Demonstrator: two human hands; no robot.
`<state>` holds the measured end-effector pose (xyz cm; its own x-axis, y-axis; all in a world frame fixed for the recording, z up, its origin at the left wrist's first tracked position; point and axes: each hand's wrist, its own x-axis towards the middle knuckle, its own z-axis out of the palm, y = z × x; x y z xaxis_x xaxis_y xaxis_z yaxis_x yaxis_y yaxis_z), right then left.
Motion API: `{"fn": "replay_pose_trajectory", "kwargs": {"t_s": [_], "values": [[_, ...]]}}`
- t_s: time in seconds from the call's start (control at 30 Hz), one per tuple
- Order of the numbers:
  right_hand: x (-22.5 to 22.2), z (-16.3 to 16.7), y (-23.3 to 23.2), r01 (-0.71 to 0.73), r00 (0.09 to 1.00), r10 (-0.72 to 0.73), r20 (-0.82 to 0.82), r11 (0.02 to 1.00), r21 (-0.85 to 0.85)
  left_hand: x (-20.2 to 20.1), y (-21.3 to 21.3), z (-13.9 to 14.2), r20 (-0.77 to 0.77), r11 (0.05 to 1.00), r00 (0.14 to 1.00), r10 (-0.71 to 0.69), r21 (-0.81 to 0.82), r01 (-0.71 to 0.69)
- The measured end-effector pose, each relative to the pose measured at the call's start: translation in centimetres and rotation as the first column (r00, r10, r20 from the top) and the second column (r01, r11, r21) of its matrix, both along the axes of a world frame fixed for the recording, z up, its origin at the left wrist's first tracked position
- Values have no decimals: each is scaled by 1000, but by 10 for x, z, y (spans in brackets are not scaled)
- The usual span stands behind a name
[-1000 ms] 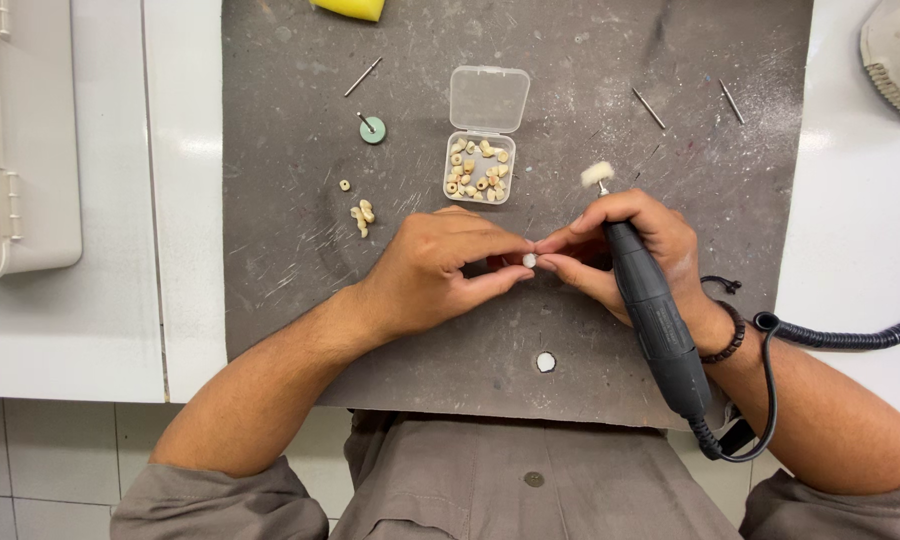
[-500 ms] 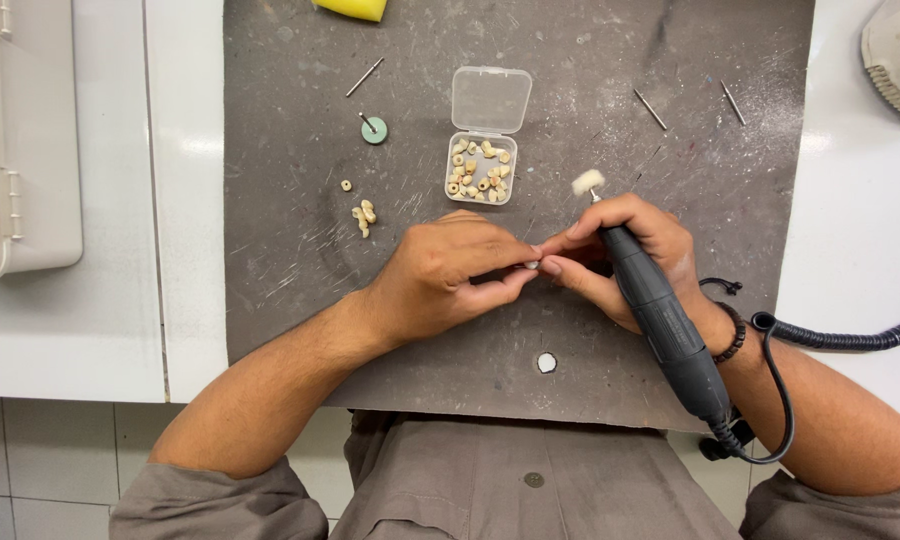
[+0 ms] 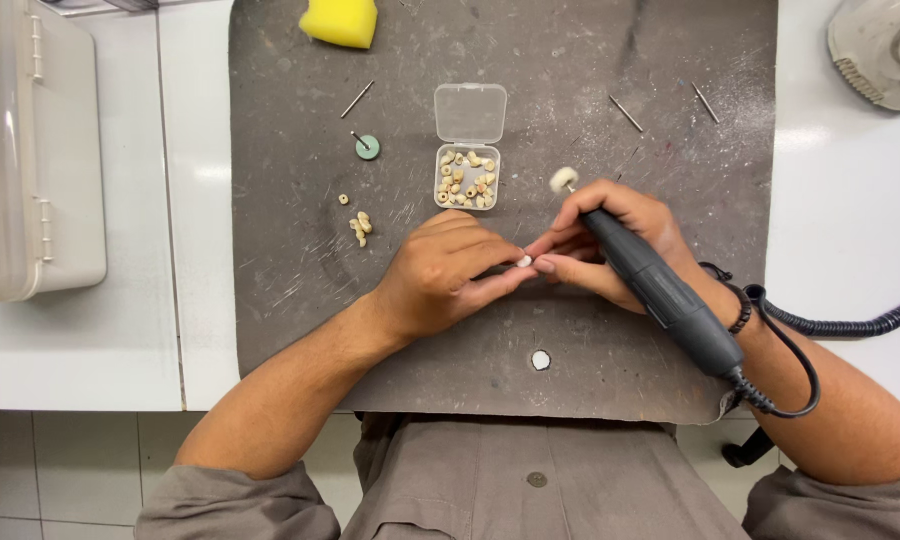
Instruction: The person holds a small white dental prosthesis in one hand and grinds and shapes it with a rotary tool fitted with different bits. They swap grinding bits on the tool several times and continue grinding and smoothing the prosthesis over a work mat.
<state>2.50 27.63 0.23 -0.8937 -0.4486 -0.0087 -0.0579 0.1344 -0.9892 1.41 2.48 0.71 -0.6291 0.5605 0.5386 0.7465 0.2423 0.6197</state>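
Moved: rotary handpiece (image 3: pixel 660 285) tipped lower | left hand (image 3: pixel 440 275) grip clamped on small white piece (image 3: pixel 524 261) | right hand (image 3: pixel 610 245) grip held handpiece, fingertips touching piece | bead box (image 3: pixel 467 180) just beyond.

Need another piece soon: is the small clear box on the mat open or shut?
Open: the small clear box has its lid flipped back flat, with pale pieces exposed inside.

Bright, even overhead light; sharp focus throughout. Soft glare patches on the glossy white worktop (image 3: pixel 850 200) beside both edges of the dark grey rubber mat (image 3: pixel 290 250). Shadows faint.
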Motion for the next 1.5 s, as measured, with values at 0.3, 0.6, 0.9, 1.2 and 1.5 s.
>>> {"fn": "replay_pose_trajectory", "kwargs": {"t_s": [0.3,0.6,0.9,1.2,1.5], "values": [[-2,1,0,-35,991,41,131,998,-50,4,2,-1,-28,999,999,-37,0,37],[-10,2,9,-77,997,78,25,996,-37,1,2,-2,226,992,966,-126,58,116],[-13,-10,11,73,997,-71,28,992,-107,0,3,-3,175,995,980,-91,56,83],[-13,-15,9,228,970,-208,129,958,-171,2,3,-4,200,997,977,-69,58,59],[-9,-13,10,333,943,-323,86,929,-161,5,20,-3,323,995,944,-67,90,40]]}}
